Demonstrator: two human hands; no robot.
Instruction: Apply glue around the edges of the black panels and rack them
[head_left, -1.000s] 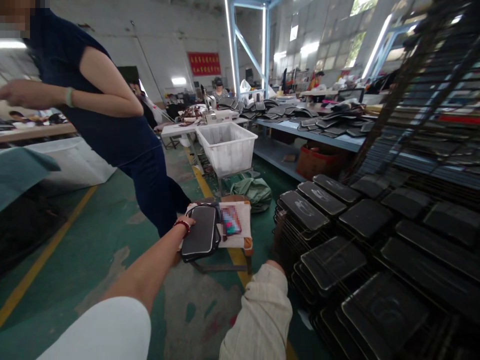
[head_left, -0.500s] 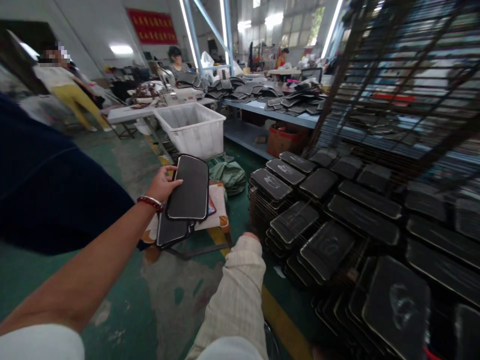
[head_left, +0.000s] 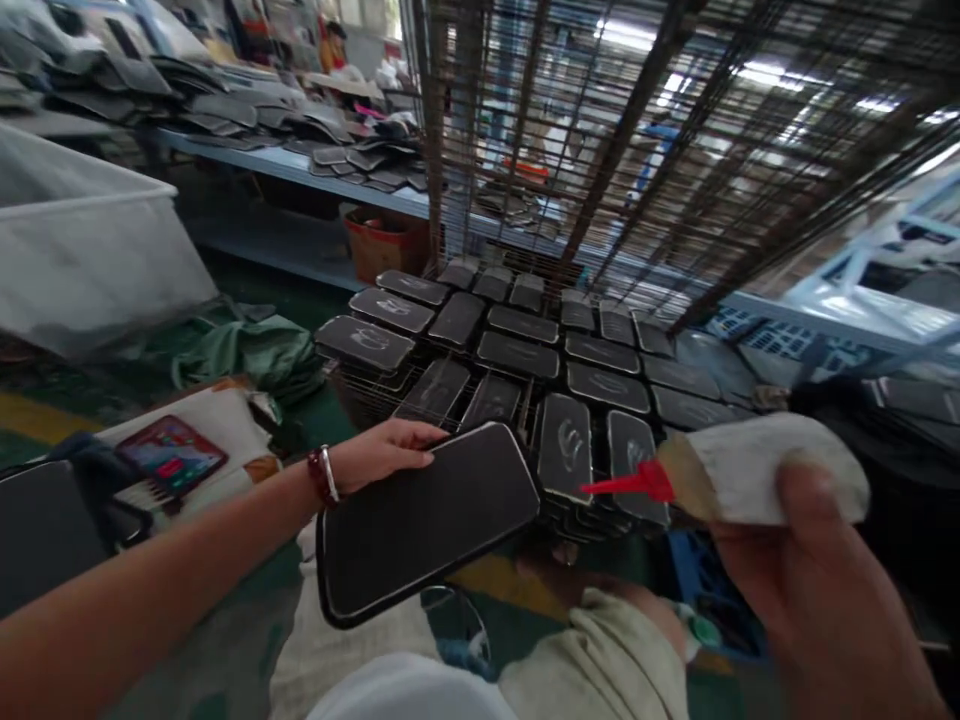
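Far left of the held panel (head_left: 431, 520), a white bin (head_left: 90, 270), cut off by the edge of view. Also well left of the held panel, and lower, another black panel (head_left: 41, 535), only partly in view. Nearer to the held panel but apart from it, a pale stool seat (head_left: 236, 430) with a flat, brightly coloured thing (head_left: 172, 455) on top, too blurred to name. Beyond the held panel to its upper left, a crumpled green cloth (head_left: 259, 355); farther back, a blue table (head_left: 274, 160) heaped with grey pieces (head_left: 225, 110), and a reddish-brown box (head_left: 386, 245) below.

At the held panel's upper left edge, the left hand (head_left: 386, 455), gripping it: thumb along the rim, fingers partly hidden behind. Under the tilted held panel, pale-clothed legs (head_left: 600, 660). Just beyond the held panel and rightward, stacked black panels (head_left: 517, 355) in rows, some with whitish smears, and leaning wire frames (head_left: 631, 130) behind. Right of the held panel, apart from it, a red nozzle (head_left: 626, 484), pointing left. Farther right, the white bottle (head_left: 757, 468), grasped in the right hand (head_left: 817, 560), thumb against its side; hard to tell how the other fingers lie.
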